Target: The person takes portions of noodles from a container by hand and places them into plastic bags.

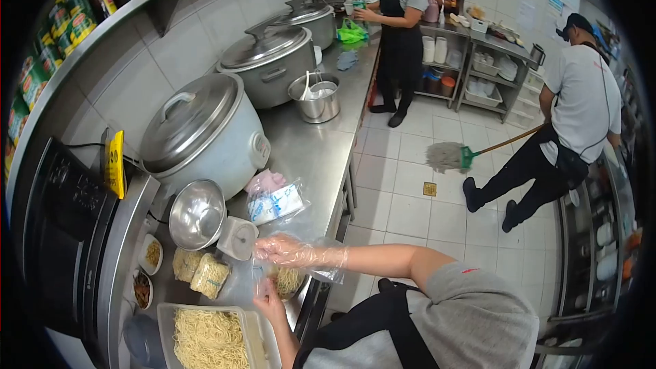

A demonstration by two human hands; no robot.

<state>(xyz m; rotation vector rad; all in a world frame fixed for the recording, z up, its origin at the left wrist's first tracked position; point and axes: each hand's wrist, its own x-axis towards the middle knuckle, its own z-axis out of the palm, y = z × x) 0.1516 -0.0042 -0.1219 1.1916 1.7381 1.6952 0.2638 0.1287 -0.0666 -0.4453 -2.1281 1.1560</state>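
My right hand, in a loose clear plastic glove, has its fingers closed at the upper edge of a clear plastic bag. Below it, my left hand grips the same bag's lower side. Yellow noodles show just beside the hands, partly hidden by my right forearm; whether they lie inside the bag is unclear. A small white dial scale stands right beyond my right hand. Two bagged noodle portions lie left of the hands. Nearer me, a clear plastic tub holds loose noodles.
A steel bowl, a pack of plastic bags, large lidded cookers and a steel pot line the counter. One person stands at its far end; another holds a mop on the tiled floor.
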